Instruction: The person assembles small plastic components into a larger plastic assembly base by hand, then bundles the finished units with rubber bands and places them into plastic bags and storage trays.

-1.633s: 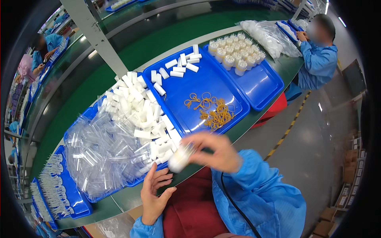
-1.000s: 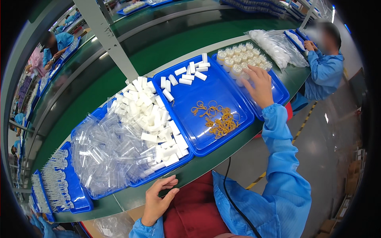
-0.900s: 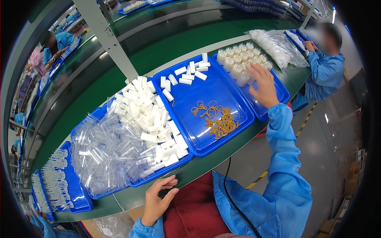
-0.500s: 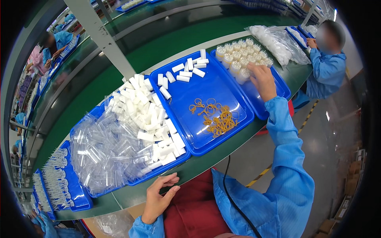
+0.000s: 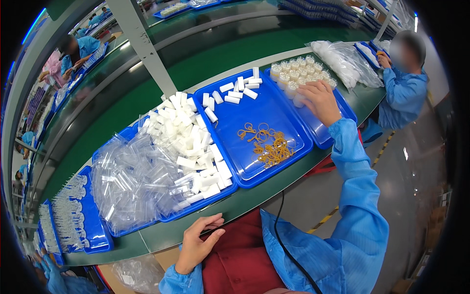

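Note:
My right hand [image 5: 320, 102] reaches over the near side of a group of upright bundles of white tubes in clear sleeves [image 5: 299, 68]. Its fingers are stretched out and rest against a bundle at the near edge, without visibly closing round it. These bundles stand in the right-hand blue tray [image 5: 327, 138]. Near the table's front edge, my left hand [image 5: 198, 242] is open with its fingers loosely curved and nothing in it. Tan rubber bands [image 5: 275, 152] lie in the middle blue tray [image 5: 230, 117], with several loose white blocks [image 5: 235, 95] at its far end.
Left of the middle tray, another blue tray holds heaped white blocks [image 5: 183, 122] and clear plastic sleeves [image 5: 134, 181]. Farther left are trays of spiky white parts [image 5: 71, 210]. A plastic bag of white pieces [image 5: 345, 63] and a seated co-worker [image 5: 404, 90] are at the right.
My right hand has shifted slightly left and lower over the near bundles, its fingers now spread across their tops. The left hand stays nearly still. The whole view has turned slightly.

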`<state>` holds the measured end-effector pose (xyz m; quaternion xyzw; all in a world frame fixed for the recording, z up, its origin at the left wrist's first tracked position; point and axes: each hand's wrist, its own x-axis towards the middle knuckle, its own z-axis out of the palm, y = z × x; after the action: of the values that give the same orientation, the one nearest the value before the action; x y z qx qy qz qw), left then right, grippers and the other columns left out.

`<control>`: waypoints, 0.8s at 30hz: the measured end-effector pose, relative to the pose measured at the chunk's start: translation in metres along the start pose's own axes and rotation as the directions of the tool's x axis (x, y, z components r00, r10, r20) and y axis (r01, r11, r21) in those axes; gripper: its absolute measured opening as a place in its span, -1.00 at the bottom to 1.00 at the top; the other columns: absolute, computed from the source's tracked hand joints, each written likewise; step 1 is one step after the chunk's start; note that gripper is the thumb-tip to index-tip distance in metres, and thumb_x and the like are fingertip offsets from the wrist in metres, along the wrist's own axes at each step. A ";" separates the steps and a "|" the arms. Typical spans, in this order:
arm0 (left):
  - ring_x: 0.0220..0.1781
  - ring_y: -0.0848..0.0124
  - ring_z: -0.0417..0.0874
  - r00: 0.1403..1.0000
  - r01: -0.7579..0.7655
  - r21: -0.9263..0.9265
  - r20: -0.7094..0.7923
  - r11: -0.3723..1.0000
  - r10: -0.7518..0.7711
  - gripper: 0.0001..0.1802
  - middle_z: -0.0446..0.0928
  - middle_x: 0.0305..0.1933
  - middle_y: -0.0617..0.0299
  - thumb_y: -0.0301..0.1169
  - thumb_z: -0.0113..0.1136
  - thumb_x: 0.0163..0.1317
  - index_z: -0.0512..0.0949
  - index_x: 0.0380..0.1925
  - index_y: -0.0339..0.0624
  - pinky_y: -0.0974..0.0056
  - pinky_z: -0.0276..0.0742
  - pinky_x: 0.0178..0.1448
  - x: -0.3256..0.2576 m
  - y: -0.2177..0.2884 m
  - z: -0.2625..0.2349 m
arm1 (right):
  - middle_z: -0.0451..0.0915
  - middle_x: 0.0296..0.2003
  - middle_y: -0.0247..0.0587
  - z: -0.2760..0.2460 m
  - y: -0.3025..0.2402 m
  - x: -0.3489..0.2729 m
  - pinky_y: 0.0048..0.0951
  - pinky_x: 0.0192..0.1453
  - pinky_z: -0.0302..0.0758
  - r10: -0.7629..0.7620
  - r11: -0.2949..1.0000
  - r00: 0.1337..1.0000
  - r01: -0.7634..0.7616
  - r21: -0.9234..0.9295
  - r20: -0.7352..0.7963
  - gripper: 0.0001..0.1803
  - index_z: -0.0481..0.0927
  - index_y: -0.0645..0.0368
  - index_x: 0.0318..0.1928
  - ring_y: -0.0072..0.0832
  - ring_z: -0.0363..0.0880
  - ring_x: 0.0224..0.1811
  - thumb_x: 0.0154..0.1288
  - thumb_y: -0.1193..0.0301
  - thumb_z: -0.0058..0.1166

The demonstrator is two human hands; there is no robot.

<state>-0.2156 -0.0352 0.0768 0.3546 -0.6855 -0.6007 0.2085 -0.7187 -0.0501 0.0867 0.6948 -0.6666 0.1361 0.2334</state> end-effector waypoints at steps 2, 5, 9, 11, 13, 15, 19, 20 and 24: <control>0.03 0.30 0.71 1.000 0.006 0.001 -0.018 1.000 -0.006 -0.57 0.65 -0.02 0.01 -0.62 0.34 0.21 0.57 0.11 -0.36 0.29 0.63 0.13 -0.002 -0.002 -0.001 | 0.63 0.09 -0.27 0.010 0.004 -0.005 -0.11 0.39 0.34 -0.023 1.000 0.999 0.022 -0.015 -0.032 -0.61 0.64 0.07 0.07 -0.23 0.55 0.17 0.19 0.47 0.26; 0.02 0.30 0.71 0.999 0.009 -0.012 -0.035 1.000 -0.009 -0.57 0.65 -0.02 0.01 -0.62 0.34 0.21 0.57 0.11 -0.36 0.29 0.63 0.13 -0.003 -0.005 0.000 | 0.61 0.13 -0.21 0.016 -0.003 -0.011 -0.07 0.40 0.35 -0.028 1.000 0.994 0.028 -0.008 -0.103 -0.60 0.61 0.09 0.11 -0.21 0.56 0.17 0.22 0.49 0.22; 0.03 0.31 0.71 1.000 0.004 0.011 -0.023 1.000 -0.004 -0.57 0.66 -0.03 0.01 -0.61 0.34 0.21 0.56 0.12 -0.36 0.30 0.63 0.13 -0.007 -0.002 -0.002 | 0.58 0.16 -0.12 0.018 -0.011 -0.011 -0.06 0.41 0.36 -0.004 1.000 0.988 0.006 0.014 -0.154 -0.56 0.56 0.12 0.17 -0.19 0.55 0.19 0.25 0.53 0.17; 0.03 0.31 0.71 0.999 0.005 0.002 -0.034 1.000 -0.005 -0.57 0.66 -0.02 0.02 -0.61 0.33 0.22 0.56 0.12 -0.36 0.30 0.63 0.13 -0.011 -0.003 -0.004 | 0.58 0.17 -0.12 0.021 -0.010 -0.012 -0.07 0.42 0.35 -0.003 1.000 0.990 0.006 0.021 -0.140 -0.56 0.56 0.11 0.18 -0.19 0.54 0.21 0.26 0.55 0.14; 0.03 0.31 0.71 0.999 0.007 -0.013 -0.049 1.000 -0.008 -0.57 0.65 -0.02 0.02 -0.60 0.33 0.22 0.56 0.12 -0.35 0.30 0.63 0.12 -0.018 -0.005 -0.005 | 0.57 0.18 -0.13 0.017 -0.008 -0.013 -0.08 0.42 0.35 -0.008 1.000 0.992 0.012 0.029 -0.122 -0.55 0.56 0.10 0.18 -0.19 0.52 0.23 0.27 0.57 0.12; -0.01 0.33 0.71 0.999 0.007 0.003 -0.038 1.000 -0.007 -0.57 0.67 -0.06 0.05 -0.59 0.33 0.24 0.56 0.13 -0.33 0.31 0.63 0.09 -0.025 -0.009 -0.009 | 0.57 0.18 -0.11 0.009 -0.005 -0.013 -0.13 0.43 0.34 0.042 0.987 0.997 -0.031 0.156 -0.064 -0.54 0.55 0.10 0.19 -0.16 0.50 0.26 0.28 0.63 0.06; -0.09 0.33 0.72 0.984 0.178 -0.012 -0.026 0.984 -0.179 -0.67 0.69 -0.15 0.08 -0.56 0.29 0.29 0.58 0.05 -0.36 0.32 0.64 0.02 -0.056 -0.020 -0.025 | 0.57 0.17 -0.08 -0.012 -0.015 0.000 -0.20 0.40 0.36 0.232 0.930 0.942 -0.143 0.338 -0.241 -0.53 0.55 0.12 0.18 -0.14 0.48 0.28 0.27 0.68 0.00; -0.13 0.35 0.72 0.937 0.348 -0.019 0.047 0.937 -0.346 -0.73 0.70 -0.19 0.10 -0.53 0.26 0.31 0.59 0.00 -0.34 0.32 0.63 -0.01 -0.068 -0.029 -0.032 | 0.58 0.15 -0.06 -0.019 -0.024 0.006 -0.21 0.39 0.37 0.291 0.901 0.926 -0.181 0.394 -0.241 -0.54 0.55 0.13 0.18 -0.12 0.48 0.28 0.27 0.68 0.00; -0.19 0.42 0.70 0.853 0.442 0.325 0.138 0.836 -0.504 -0.82 0.71 -0.20 0.10 -0.47 0.17 0.38 0.61 -0.10 -0.33 0.33 0.62 -0.04 -0.130 -0.090 -0.065 | 0.62 0.07 -0.05 -0.019 -0.079 0.016 -0.27 0.31 0.42 0.289 0.804 0.950 -0.176 0.568 -0.115 -0.64 0.60 0.19 0.09 -0.13 0.54 0.19 0.29 0.64 0.05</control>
<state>-0.0620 0.0136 0.0199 0.4714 -0.6727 -0.5652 -0.0763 -0.6374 -0.0541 0.0993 0.6280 -0.6531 0.4175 0.0693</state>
